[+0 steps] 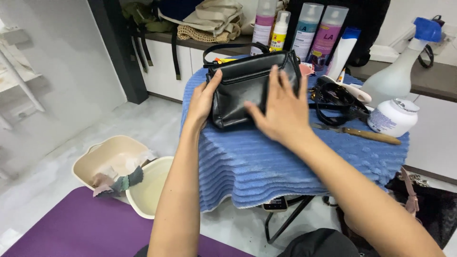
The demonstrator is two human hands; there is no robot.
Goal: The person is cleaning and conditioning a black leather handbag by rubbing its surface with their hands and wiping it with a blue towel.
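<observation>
A small black leather handbag (238, 93) lies on a blue ribbed towel (266, 162) spread over a small table. My left hand (202, 102) grips the bag's left side, thumb on its upper corner. My right hand (281, 112) lies flat on the bag's front with fingers spread, pressing the leather. The bag's black strap (233, 47) arches behind it.
Spray bottles and tubes (309, 33) stand behind the bag. At right are a white spray bottle (400, 71), a white jar (394, 117), a wooden-handled tool (366, 134) and coiled black straps (338, 102). Two beige basins (119, 152) with cloth scraps sit on the floor by a purple mat (81, 228).
</observation>
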